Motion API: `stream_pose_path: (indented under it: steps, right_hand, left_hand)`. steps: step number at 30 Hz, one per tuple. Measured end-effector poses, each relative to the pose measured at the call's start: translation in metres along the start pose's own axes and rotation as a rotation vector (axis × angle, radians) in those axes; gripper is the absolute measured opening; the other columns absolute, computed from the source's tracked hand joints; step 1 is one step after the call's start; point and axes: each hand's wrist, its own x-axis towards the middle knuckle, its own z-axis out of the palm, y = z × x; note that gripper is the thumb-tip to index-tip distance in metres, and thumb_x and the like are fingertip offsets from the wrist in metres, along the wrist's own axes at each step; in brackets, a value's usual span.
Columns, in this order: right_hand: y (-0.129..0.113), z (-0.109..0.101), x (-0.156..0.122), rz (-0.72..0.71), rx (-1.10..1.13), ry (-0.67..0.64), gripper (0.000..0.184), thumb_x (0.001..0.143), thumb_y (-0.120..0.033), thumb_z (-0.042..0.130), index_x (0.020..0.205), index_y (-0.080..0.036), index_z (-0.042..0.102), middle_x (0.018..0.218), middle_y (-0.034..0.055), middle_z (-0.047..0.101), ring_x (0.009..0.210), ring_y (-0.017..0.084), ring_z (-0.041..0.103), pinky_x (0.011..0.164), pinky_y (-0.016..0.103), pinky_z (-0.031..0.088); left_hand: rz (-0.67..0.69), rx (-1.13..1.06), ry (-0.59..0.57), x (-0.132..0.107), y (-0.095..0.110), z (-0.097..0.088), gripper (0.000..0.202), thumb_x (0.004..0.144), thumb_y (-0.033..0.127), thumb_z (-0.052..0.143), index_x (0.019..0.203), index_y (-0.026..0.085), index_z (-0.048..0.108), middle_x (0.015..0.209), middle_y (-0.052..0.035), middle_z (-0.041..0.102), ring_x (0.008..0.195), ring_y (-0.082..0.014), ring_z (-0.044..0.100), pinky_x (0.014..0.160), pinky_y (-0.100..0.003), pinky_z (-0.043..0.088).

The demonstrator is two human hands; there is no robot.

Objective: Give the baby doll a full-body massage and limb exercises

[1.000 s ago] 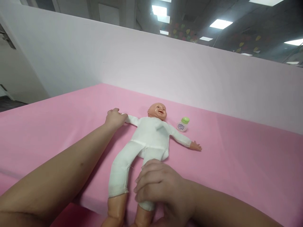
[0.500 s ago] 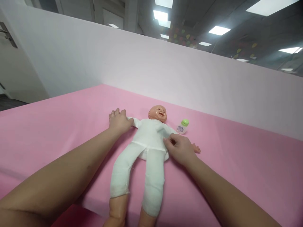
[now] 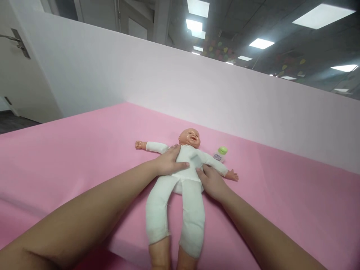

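Note:
A baby doll (image 3: 182,195) in a white cloth suit lies face up on the pink mat (image 3: 70,150), arms spread and legs pointing toward me. My left hand (image 3: 170,163) grips the doll's torso from its left side, thumb across the chest. My right hand (image 3: 212,182) clasps the torso from the other side, at the waist. A small bottle with a green cap (image 3: 221,153) lies just past the doll's far arm.
A pale partition wall (image 3: 197,90) rises behind the mat. A door with a handle (image 3: 19,43) stands at the far left. The mat's near edge drops off beneath the doll's bare lower legs (image 3: 160,255).
My left hand left the doll's outstretched hand and moved onto its torso. My right hand went from the doll's leg up to its waist. The doll shifted slightly to the right.

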Motion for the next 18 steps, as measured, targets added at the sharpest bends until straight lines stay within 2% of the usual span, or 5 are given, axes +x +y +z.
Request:
stream_pose_path:
  steps: [3, 6, 11, 13, 18]
  right_hand:
    - [-0.004, 0.002, -0.001, 0.029, 0.138, -0.069, 0.055, 0.102, -0.061, 0.051, 0.133, -0.017, 0.064, 0.136, 0.0156, 0.066, 0.131, 0.034, 0.058, 0.111, 0.051, 0.044]
    - [-0.012, -0.001, -0.008, 0.030, 0.247, -0.146, 0.067, 0.103, -0.062, 0.051, 0.155, -0.021, 0.046, 0.156, 0.0148, 0.051, 0.144, 0.032, 0.048, 0.119, 0.053, 0.039]
    - [-0.026, -0.002, -0.026, 0.005, 0.148, -0.150, 0.094, 0.101, -0.067, 0.052, 0.169, -0.027, 0.000, 0.175, 0.0057, 0.004, 0.162, 0.031, -0.001, 0.130, 0.060, 0.012]
    - [-0.030, 0.000, -0.031, -0.079, 0.135, -0.145, 0.089, 0.104, -0.064, 0.049, 0.169, -0.027, 0.000, 0.175, 0.0028, 0.000, 0.162, 0.028, -0.006, 0.131, 0.058, 0.009]
    - [-0.045, -0.003, -0.045, -0.439, 0.082, -0.092, 0.073, 0.107, -0.051, 0.051, 0.168, -0.032, 0.017, 0.174, 0.0020, 0.015, 0.162, 0.028, 0.009, 0.132, 0.058, 0.011]
  left_hand:
    - [-0.037, 0.010, -0.049, -0.001, 0.002, -0.001, 0.106, 0.072, 0.072, 0.076, 0.158, 0.020, 0.042, 0.168, -0.0170, 0.034, 0.159, -0.0406, 0.021, 0.128, -0.049, 0.022]
    - [-0.024, -0.052, -0.048, -0.002, 0.009, 0.000, 0.093, 0.079, 0.070, 0.073, 0.154, 0.023, 0.047, 0.164, -0.0139, 0.043, 0.155, -0.0400, 0.033, 0.126, -0.048, 0.029]
    - [-0.111, -0.409, -0.018, -0.004, 0.022, 0.001, 0.077, 0.081, 0.063, 0.076, 0.145, 0.026, 0.056, 0.142, -0.0105, 0.065, 0.132, -0.0362, 0.059, 0.109, -0.046, 0.048]
    - [-0.163, -0.582, 0.009, -0.005, 0.026, 0.004, 0.071, 0.081, 0.063, 0.077, 0.137, 0.022, 0.061, 0.130, -0.0120, 0.071, 0.123, -0.0348, 0.065, 0.102, -0.045, 0.052]
    - [-0.161, -0.997, -0.003, -0.013, 0.043, 0.016, 0.054, 0.083, 0.064, 0.074, 0.115, 0.020, 0.070, 0.102, -0.0088, 0.076, 0.104, -0.0302, 0.072, 0.095, -0.043, 0.055]
